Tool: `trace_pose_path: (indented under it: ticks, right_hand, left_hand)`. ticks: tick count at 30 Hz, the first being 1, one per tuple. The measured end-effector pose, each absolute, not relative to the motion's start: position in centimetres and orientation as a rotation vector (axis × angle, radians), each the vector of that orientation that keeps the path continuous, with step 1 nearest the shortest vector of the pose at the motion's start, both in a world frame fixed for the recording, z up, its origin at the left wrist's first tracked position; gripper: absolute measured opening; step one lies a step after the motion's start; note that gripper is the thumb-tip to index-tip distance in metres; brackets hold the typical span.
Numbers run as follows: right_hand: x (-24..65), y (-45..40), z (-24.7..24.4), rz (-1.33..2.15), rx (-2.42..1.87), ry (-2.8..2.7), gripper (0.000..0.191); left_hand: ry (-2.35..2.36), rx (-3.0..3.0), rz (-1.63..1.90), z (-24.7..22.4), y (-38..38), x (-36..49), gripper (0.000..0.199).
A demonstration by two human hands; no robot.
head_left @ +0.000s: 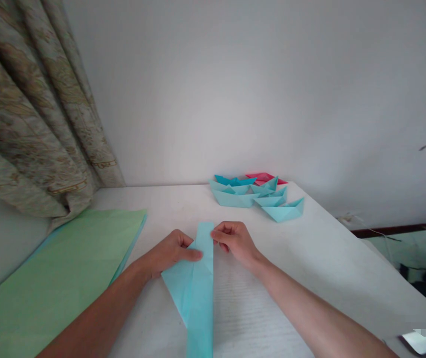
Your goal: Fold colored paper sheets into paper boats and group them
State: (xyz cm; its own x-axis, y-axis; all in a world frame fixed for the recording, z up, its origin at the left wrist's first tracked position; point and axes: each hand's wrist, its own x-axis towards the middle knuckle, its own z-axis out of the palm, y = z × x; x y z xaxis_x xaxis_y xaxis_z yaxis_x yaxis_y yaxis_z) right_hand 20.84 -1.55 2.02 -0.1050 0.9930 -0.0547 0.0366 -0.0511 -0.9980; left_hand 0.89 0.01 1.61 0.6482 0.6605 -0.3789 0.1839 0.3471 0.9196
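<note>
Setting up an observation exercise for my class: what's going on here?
A person is holding a long piece of folded pale blue paper on a white table, with the left hand and right hand on either side of its upper part. Beyond the hands, pale blue paper boats sit grouped at the table's far end, with a red one behind them. Large green paper sheets lie to the left.
</note>
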Motion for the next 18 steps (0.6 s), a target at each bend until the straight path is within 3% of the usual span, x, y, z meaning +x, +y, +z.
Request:
trace_pose_path:
  ticks: [18]
  right_hand:
    - [21.08, -1.42, 2.17, 1.166, -1.211, -1.205, 0.033]
  left_hand:
    - [0.867, 1.236, 0.317, 1.71, -0.18, 1.01, 0.023]
